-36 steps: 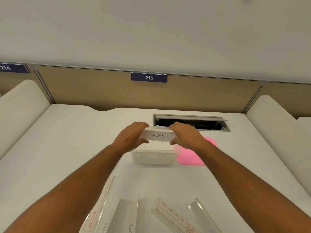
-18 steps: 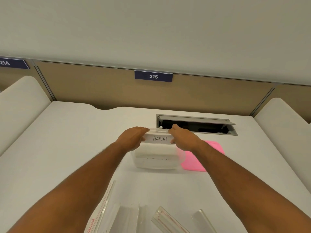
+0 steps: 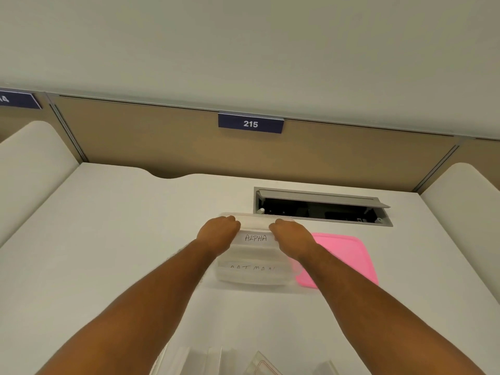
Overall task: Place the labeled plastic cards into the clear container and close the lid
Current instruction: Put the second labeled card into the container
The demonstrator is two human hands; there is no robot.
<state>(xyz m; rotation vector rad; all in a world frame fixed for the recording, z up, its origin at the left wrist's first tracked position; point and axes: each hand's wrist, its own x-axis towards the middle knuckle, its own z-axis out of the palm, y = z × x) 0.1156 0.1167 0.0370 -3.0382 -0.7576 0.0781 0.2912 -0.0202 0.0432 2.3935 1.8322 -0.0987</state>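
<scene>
A clear plastic container (image 3: 254, 278) stands on the white desk at centre, and a card lettered "BATMAN" shows faintly through its front wall. Over its open top I hold a clear card labelled "ALPHA" (image 3: 255, 237) by both ends, lowered into the container. My left hand (image 3: 218, 232) pinches the card's left end and my right hand (image 3: 293, 236) pinches its right end. The pink lid (image 3: 349, 259) lies flat on the desk just right of the container, partly behind my right forearm.
Several more clear plastic cards (image 3: 213, 359) lie at the near edge of the desk between my forearms. An open grey cable hatch (image 3: 322, 205) sits in the desk behind the container. A tan partition with a "215" sign (image 3: 250, 123) closes the back.
Both hands have lowered the ALPHA card into the container's open top. The view has tilted up, so the loose cards sit lower in frame.
</scene>
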